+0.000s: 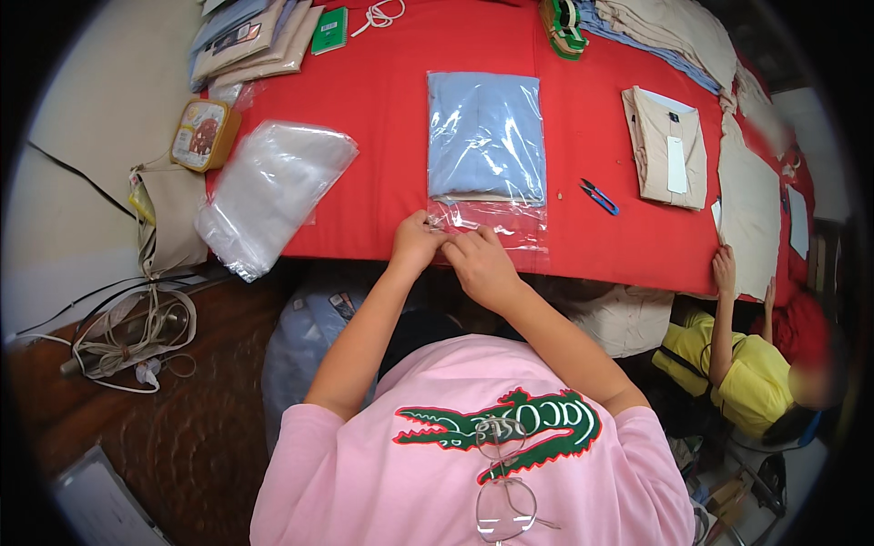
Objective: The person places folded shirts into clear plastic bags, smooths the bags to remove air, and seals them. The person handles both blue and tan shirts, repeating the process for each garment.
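Note:
A folded light blue garment (487,136) lies inside a clear plastic bag (510,226) at the middle of the table's near side. The bag's loose end points toward me. My left hand (418,240) pinches the near left corner of that end. Close beside it, my right hand (478,261) has its fingers bent over the same edge, with the fingertips partly hidden. To the left lies a stack of flat clear plastic bags (282,182). Right of the bagged garment are blue-handled thread snips (599,197) and a folded beige garment (663,150) with a white tag.
Red cloth covers the table (382,109). Packed garments (259,41), a green notebook (330,31) and a yellow-lidded tub (202,134) sit at left. A tape dispenser (564,29) and garment piles (674,32) are at the back right. A person in yellow (751,378) handles beige cloth at right.

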The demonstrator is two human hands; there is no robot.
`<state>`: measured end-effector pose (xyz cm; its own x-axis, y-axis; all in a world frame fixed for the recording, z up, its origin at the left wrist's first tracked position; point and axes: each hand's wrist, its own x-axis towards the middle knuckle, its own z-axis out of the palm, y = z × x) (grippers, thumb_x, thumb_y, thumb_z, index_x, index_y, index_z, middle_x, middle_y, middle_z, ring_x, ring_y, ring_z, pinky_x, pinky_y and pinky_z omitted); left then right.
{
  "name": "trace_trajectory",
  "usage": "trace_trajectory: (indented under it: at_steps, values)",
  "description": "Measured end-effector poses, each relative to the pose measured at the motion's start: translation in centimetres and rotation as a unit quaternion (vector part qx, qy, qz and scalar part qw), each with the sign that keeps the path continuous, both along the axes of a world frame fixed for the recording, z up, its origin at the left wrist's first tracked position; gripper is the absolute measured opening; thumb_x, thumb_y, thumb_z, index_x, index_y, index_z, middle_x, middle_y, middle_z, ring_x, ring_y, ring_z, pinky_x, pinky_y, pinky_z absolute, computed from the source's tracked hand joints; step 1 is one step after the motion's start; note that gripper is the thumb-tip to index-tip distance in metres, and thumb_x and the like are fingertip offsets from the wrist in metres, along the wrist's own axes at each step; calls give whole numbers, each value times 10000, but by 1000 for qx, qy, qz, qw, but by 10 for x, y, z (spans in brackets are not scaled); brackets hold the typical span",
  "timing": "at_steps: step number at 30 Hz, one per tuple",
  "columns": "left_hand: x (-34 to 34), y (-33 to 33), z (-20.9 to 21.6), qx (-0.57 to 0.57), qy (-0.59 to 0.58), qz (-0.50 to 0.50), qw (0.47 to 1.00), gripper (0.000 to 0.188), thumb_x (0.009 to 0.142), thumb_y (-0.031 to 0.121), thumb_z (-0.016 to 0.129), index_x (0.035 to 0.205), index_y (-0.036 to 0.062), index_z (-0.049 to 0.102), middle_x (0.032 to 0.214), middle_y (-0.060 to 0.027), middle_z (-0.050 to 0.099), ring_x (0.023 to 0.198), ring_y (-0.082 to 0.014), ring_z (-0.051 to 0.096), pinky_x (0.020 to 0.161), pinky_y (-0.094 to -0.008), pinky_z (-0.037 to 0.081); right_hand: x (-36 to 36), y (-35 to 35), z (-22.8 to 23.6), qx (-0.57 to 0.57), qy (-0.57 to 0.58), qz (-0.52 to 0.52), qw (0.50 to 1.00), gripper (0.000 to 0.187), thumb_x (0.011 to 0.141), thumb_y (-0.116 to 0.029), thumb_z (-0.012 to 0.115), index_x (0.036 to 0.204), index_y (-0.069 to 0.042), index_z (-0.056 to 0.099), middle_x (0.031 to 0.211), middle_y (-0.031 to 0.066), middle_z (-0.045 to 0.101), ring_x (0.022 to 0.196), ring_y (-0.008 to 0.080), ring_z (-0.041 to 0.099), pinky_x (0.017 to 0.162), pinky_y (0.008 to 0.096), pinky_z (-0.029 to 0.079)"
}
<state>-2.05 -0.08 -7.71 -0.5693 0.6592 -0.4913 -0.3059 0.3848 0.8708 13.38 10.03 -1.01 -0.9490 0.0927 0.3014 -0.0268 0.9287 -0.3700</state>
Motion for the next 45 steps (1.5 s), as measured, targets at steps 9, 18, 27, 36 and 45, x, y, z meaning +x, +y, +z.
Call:
trace_trajectory:
  at_steps: [9,18,27,36,45]
  values:
    - [-2,-7,-5,38,-58,27,997,309,809,-90,808,1005,-5,586,880,-153,731,771,-208,740,626,-312,585,-6,-29,10,18,-54,-9,998,121,906,-120,589,1003,-47,597,999,146,618,935,286,638,831,424,516]
    - [9,-33,25,-15,-58,-41,997,382,891,24,838,1153,-47,570,876,-137,740,771,-193,762,644,-286,594,42,-8,25,-109,-212,140,961,118,827,-109,697,932,-78,655,990,131,644,888,340,689,831,458,543]
    - [30,-58,26,62,-76,27,995,406,952,-28,736,1276,-49,493,946,-183,749,838,-252,774,765,-320,636,83,58,31,-51,-103,-62,991,757,839,-294,832,1519,-134,539,1565,203,494,1407,394,505,1163,523,404]
    - [2,-42,90,-141,271,-57,950,470,905,131,829,1266,-11,562,1000,-148,745,930,-299,749,848,-408,594,99,61,-24,68,-57,-32,996,455,933,-153,641,1387,-118,659,1442,63,670,1330,263,610,1139,492,433]
    - [-62,156,79,62,670,-258,693,627,1036,462,639,1602,236,493,1727,-149,330,1605,-399,268,1292,-566,241,95,59,-23,39,19,-13,999,359,899,-146,630,1241,-103,729,1251,71,714,1052,250,668,994,429,517]
